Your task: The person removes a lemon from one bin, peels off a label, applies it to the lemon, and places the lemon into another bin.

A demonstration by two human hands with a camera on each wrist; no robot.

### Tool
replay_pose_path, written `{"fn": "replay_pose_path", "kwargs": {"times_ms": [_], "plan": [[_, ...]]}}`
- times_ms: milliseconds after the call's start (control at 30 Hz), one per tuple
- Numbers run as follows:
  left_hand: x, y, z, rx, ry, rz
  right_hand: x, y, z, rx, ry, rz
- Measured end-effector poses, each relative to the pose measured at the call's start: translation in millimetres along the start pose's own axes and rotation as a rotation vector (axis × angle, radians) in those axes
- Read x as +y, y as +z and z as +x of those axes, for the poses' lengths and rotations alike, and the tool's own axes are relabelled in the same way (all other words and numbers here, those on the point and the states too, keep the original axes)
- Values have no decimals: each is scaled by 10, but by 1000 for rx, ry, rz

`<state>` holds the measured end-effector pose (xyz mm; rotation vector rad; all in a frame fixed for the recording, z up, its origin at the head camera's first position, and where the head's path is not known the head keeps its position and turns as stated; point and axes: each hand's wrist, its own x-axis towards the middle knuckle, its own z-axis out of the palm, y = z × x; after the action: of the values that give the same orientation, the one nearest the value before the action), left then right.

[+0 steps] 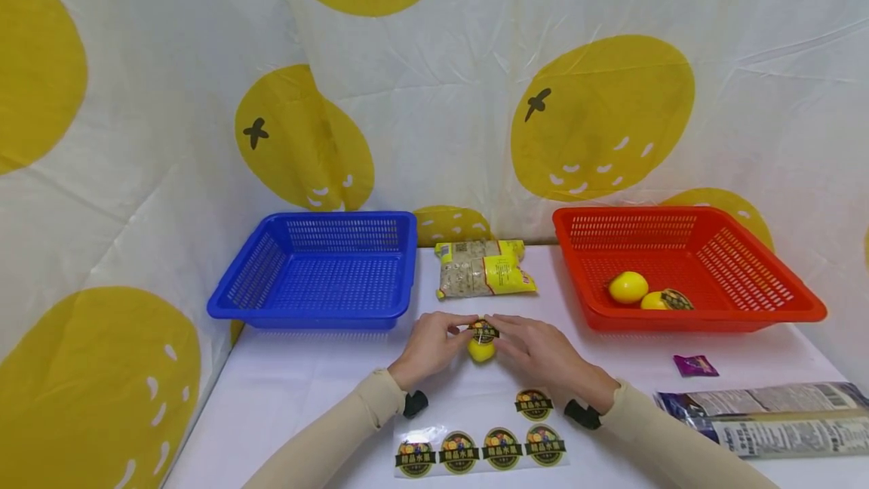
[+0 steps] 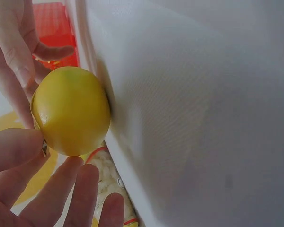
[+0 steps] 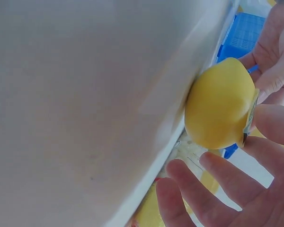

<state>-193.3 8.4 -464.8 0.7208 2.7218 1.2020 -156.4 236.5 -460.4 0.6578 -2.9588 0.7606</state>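
A yellow lemon (image 1: 481, 352) rests on the white table between both hands, with a round black-and-gold sticker (image 1: 484, 331) lying over its upper side. My left hand (image 1: 431, 343) pinches the sticker's left edge between thumb and forefinger. From the other side my right hand (image 1: 548, 353) pinches the right edge. In the left wrist view the sticker's rim stands slightly off the lemon (image 2: 72, 111), and the other fingers spread beside the fruit. The right wrist view shows the sticker edge (image 3: 249, 118) at the thumb. Nearer me lies a clear sheet (image 1: 434, 429) with several matching stickers.
A blue basket (image 1: 312, 322) stands at the back left. The red basket (image 1: 706, 318) at the back right holds two lemons (image 1: 627, 287), one bearing a sticker. Between them lies a yellow snack bag (image 1: 485, 270). A purple packet (image 1: 695, 366) and a long silvery package (image 1: 781, 421) lie right.
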Motion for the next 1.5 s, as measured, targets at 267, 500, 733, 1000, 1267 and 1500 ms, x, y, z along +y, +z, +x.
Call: {"fn": "replay_pose_path", "kwargs": {"times_ms": [267, 500, 733, 1000, 1267, 1500], "plan": [[8, 3, -39, 4, -16, -30, 5, 33, -12, -27, 0, -10], [13, 3, -59, 22, -3, -46, -3, 51, -9, -10, -14, -7], [-1, -4, -55, 5, -2, -66, 9, 59, 1, 14, -25, 2], [-4, 9, -51, 24, 3, -60, 16, 56, 35, 42, -6, -2], [24, 40, -36, 29, -29, -46, 15, 50, 38, 52, 8, -5], [24, 39, -37, 27, -26, -39, 17, 47, 19, 52, 6, 3]]}}
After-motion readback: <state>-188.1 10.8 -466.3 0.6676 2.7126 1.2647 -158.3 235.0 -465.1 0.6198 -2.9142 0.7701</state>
